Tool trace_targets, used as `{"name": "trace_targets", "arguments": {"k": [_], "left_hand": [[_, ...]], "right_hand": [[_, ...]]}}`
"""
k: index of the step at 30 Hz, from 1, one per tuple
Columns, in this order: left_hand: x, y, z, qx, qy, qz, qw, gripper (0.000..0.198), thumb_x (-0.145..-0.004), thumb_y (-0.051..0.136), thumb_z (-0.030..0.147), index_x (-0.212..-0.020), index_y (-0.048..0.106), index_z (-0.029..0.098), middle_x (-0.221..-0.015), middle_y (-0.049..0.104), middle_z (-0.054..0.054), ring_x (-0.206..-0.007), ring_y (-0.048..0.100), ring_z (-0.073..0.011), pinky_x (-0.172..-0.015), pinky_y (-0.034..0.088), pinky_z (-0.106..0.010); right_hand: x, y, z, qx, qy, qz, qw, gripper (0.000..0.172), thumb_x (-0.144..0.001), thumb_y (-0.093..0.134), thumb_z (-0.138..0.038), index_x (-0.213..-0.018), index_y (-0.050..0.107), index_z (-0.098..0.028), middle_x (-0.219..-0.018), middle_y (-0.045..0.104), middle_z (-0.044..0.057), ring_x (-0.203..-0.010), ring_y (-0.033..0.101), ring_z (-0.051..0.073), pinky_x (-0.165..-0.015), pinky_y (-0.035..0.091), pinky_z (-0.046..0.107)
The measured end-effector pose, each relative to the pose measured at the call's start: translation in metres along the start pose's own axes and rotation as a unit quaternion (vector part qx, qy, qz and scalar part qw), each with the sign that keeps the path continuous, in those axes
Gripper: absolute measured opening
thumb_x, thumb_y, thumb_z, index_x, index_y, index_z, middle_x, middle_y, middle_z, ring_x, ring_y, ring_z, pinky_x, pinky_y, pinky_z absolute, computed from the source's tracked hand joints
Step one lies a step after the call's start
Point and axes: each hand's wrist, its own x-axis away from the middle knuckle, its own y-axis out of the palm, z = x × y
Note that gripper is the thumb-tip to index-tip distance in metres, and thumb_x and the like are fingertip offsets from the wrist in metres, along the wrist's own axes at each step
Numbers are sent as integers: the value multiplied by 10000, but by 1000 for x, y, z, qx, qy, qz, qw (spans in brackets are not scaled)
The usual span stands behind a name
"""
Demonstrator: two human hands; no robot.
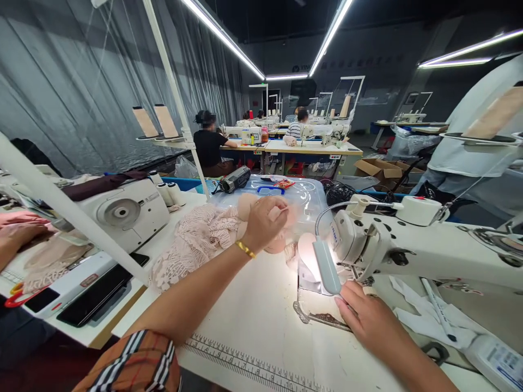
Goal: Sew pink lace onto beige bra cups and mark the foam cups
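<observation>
My left hand (265, 223), with a yellow bangle at the wrist, is raised over the table with its fingers pinched. A blurred pale pink fabric piece (291, 213) shows at the fingertips. Beneath and beside this hand lies a heap of pale pink lace (196, 242). My right hand (368, 316) rests on the sewing machine bed by the needle area, fingers stretched out, with nothing visible in them. Just beyond its fingertips hangs a grey lamp head (327, 269). A rounded pale pink piece (307, 251) lies partly behind the lamp, beside the white sewing machine (396, 245).
Behind the lace stands a clear plastic box (304, 198) with a dark handheld device (236, 179) on it. A printed ruler (253, 370) runs along the front edge. A marker pen (439, 310) lies at right. A neighbour's hand (20, 234) works at left.
</observation>
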Motion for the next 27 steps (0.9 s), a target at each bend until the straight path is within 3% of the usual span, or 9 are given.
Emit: {"name": "trace_targets", "arguments": {"k": [1,2,4,6,9,13,22,27], "left_hand": [[11,-3,5,4,47,-2,999,123,-989,545,251,-970,657,206,-1091,751,-47,-1084,659,-206,-1053,451,-382],[24,-2,11,3,138,-19,990,102,-970,562,212,-918,650,211,-1007,753,-33,-1004,663,-196,-1019,455,-381],[53,9,21,-31,321,-118,939,166,-914,559,110,-790,606,209,-846,711,-14,-821,621,-180,-842,467,-352],[77,28,29,-64,402,-216,887,207,-869,562,57,-718,563,199,-768,660,-11,-726,563,-170,-715,443,-332],[93,52,36,-77,386,-274,877,133,-871,572,81,-795,603,184,-827,662,-29,-732,552,-175,-688,447,-328],[92,60,38,-85,355,-261,894,79,-890,577,116,-878,625,177,-862,658,-42,-734,550,-194,-651,416,-345],[97,75,30,-60,340,-219,913,120,-926,562,93,-865,612,184,-831,647,-39,-754,563,-189,-708,430,-339],[89,83,25,-67,320,-244,913,158,-930,539,88,-813,600,175,-864,665,-53,-798,591,-192,-756,472,-346]], "right_hand": [[0,0,0,0,5,-6,1000,248,-1092,350,-318,-1017,584,-282,-766,570,-4,-633,600,210,-557,508,318],[-1,0,-1,-2,11,-8,1000,253,-1092,341,-315,-1003,576,-284,-764,567,-6,-635,599,212,-562,509,323],[-1,-1,-4,-7,21,-1,1000,260,-1091,325,-308,-994,565,-288,-776,567,-10,-641,604,215,-562,501,327],[-2,-3,-7,-6,25,13,1000,260,-1091,315,-295,-1020,565,-291,-800,580,-10,-626,600,210,-554,483,327],[-2,-6,-10,-4,14,22,1000,244,-1084,327,-272,-1082,570,-288,-836,606,-9,-540,547,182,-525,448,320],[-3,-7,-7,-12,10,18,1000,234,-1079,347,-267,-1106,578,-284,-836,616,-8,-501,513,164,-510,434,309],[2,-3,-5,-25,40,0,999,267,-1098,335,-311,-1117,602,-302,-810,578,-9,-589,552,193,-548,437,313],[3,1,-4,-24,45,-1,999,279,-1097,338,-324,-1044,609,-290,-808,577,6,-669,577,213,-575,446,317]]}}
